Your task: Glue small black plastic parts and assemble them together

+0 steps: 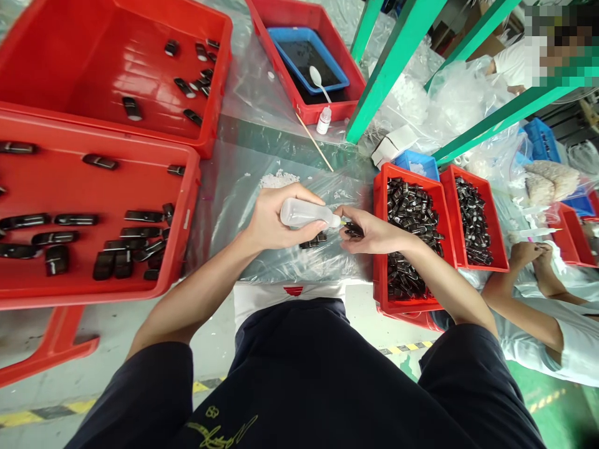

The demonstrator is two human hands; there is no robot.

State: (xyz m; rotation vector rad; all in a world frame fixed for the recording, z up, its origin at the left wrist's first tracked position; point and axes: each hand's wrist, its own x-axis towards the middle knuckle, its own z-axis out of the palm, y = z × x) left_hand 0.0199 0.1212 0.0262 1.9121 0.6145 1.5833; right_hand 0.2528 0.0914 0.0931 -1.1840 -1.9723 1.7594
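My left hand (pixel 266 218) is wrapped round a translucent squeeze bottle (pixel 299 213), tilted with its nozzle to the right. The nozzle end meets a small black part (pixel 354 229) pinched in my right hand (pixel 369 232); whether they touch is hidden by the fingers. Beneath the bottle, a few more black parts (pixel 314 241) lie on the plastic-covered table (pixel 262 265). Behind my left hand is a heap of small white pieces (pixel 279 179).
Two large red bins (pixel 187 218) at left hold scattered black parts. At right, red bins (pixel 380 249) are full of them. A blue tray (pixel 344 80) with a white spoon (pixel 316 76), a small bottle (pixel 323 120) and a thin stick (pixel 314 142) lie ahead. Green posts (pixel 390 62) rise nearby; co-workers sit right.
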